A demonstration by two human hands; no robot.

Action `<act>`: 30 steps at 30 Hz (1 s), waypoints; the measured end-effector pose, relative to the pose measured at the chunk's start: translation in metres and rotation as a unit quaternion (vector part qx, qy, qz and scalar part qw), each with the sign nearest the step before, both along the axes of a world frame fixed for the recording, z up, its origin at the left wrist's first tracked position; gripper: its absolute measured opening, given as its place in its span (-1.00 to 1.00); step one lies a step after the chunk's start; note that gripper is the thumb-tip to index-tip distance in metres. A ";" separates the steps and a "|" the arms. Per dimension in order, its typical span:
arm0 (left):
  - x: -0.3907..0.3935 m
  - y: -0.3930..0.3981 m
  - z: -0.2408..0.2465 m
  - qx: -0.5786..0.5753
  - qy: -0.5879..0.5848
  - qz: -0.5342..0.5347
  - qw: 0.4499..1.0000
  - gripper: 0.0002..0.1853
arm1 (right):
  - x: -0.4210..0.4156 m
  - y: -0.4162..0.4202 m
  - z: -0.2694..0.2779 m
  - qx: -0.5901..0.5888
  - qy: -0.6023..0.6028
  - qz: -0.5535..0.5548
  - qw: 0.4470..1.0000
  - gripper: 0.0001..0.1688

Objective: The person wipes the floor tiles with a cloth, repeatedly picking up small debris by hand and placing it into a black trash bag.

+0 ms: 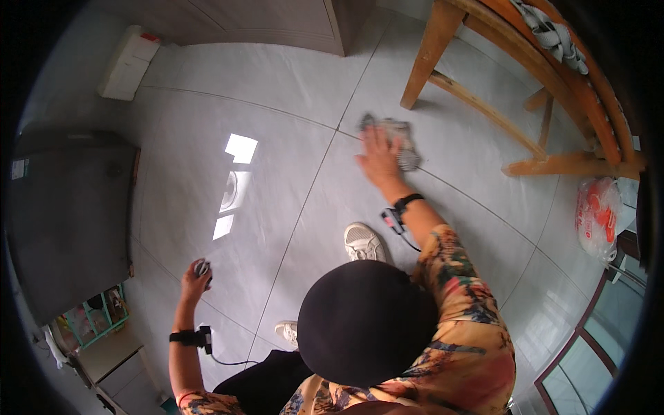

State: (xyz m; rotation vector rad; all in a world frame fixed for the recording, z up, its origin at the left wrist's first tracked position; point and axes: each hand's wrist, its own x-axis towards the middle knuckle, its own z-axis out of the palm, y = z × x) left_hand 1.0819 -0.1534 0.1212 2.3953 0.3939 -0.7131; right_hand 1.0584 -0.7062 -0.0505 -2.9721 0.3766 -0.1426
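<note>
My right hand [380,160] lies over a grey-and-beige cloth [398,129] on the grey tiled floor [290,98]. The cloth sticks out past my fingers on both sides, and its edges are blurred. Out to the left, my left hand [194,282] is closed around a small black-and-white object [203,268] that I cannot identify. Each wrist carries a black strap with a small wired device.
A wooden chair or stool frame [487,114] stands at upper right, near a plastic bag [597,218]. At left are a dark grey cabinet-like box [72,218] and a teal rack [98,319]. A white container [129,62] stands by a cupboard [259,23]. My shoe [364,241] is below the cloth.
</note>
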 end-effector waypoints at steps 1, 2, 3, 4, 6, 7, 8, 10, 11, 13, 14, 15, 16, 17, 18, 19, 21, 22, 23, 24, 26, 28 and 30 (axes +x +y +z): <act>-0.004 0.026 0.017 0.033 0.006 -0.024 0.999 -0.52 | -0.024 -0.022 0.007 0.004 0.014 -0.044 0.999 -0.24; -0.011 0.055 0.027 0.047 0.012 0.001 0.999 -0.55 | -0.061 -0.043 0.006 -0.002 0.011 -0.095 0.995 -0.24; -0.020 0.087 0.034 0.059 0.015 0.026 0.998 -0.57 | -0.110 -0.067 -0.003 0.009 0.012 -0.114 0.993 -0.22; -0.033 0.133 0.042 0.077 0.023 0.047 0.996 -0.60 | -0.159 -0.083 -0.005 0.009 0.042 -0.141 0.989 -0.20; -0.070 0.183 0.048 0.124 0.038 0.083 0.988 -0.66 | -0.272 -0.109 -0.007 -0.022 0.050 -0.192 0.980 -0.20; -0.081 0.189 0.049 0.154 0.046 0.091 0.983 -0.69 | -0.336 -0.120 -0.008 -0.066 0.092 -0.235 0.965 -0.16; -0.105 0.197 0.051 0.162 0.041 0.123 0.978 -0.70 | -0.377 -0.126 -0.018 -0.076 0.129 -0.294 0.944 -0.14; -0.155 0.221 0.055 0.161 0.010 0.199 0.967 -0.72 | -0.400 -0.124 -0.028 -0.056 0.118 -0.368 0.921 -0.12; -0.163 0.229 0.039 0.145 -0.009 0.231 0.962 -0.74 | -0.415 -0.127 -0.033 -0.047 0.118 -0.413 0.902 -0.12; -0.180 0.212 0.011 0.137 0.000 0.254 0.957 -0.74 | -0.395 -0.128 -0.047 -0.047 0.089 -0.397 0.912 -0.11; -0.198 0.196 0.019 0.103 0.020 0.250 0.963 -0.74 | -0.338 -0.103 -0.033 -0.040 0.113 -0.347 0.930 -0.11; -0.194 0.156 0.016 0.054 0.056 0.232 0.970 -0.74 | -0.309 -0.100 -0.043 -0.015 0.018 -0.297 0.955 -0.09; -0.197 0.152 0.026 0.043 0.047 0.234 0.970 -0.73 | -0.242 -0.067 -0.028 0.059 0.042 -0.289 0.955 -0.06; -0.197 0.147 0.025 0.024 0.047 0.226 0.973 -0.73 | -0.197 -0.047 -0.026 0.103 0.005 -0.216 0.971 -0.05; -0.192 0.139 0.020 0.000 0.050 0.213 0.976 -0.73 | -0.155 -0.027 -0.027 0.152 -0.040 -0.151 0.976 -0.07; -0.190 0.134 0.023 0.034 0.039 0.198 0.979 -0.69 | -0.110 0.004 -0.020 0.198 -0.059 -0.085 0.975 -0.11; -0.179 0.164 0.018 0.084 -0.001 0.057 0.995 -0.62 | -0.037 0.052 -0.005 0.205 -0.036 0.084 0.974 -0.25; -0.166 0.150 0.013 0.110 0.022 0.012 0.994 -0.60 | -0.018 0.064 -0.010 0.154 -0.015 0.152 0.976 -0.33; -0.151 0.129 0.012 0.136 0.045 -0.035 0.989 -0.59 | -0.010 0.065 -0.023 0.103 0.010 0.216 0.971 -0.39; -0.143 0.116 0.019 0.170 0.061 -0.070 0.981 -0.57 | -0.005 0.060 -0.026 0.114 -0.019 0.240 0.964 -0.46; -0.141 0.100 0.029 0.194 0.034 -0.102 0.975 -0.56 | -0.020 0.048 -0.032 0.142 -0.063 0.280 0.947 -0.55; -0.150 0.101 0.046 0.188 0.035 -0.054 0.980 -0.55 | -0.046 0.015 -0.013 0.099 -0.070 0.216 0.969 -0.54; -0.156 0.091 0.046 0.169 0.046 -0.049 0.983 -0.54 | -0.112 -0.050 -0.014 0.049 -0.096 0.030 0.994 -0.40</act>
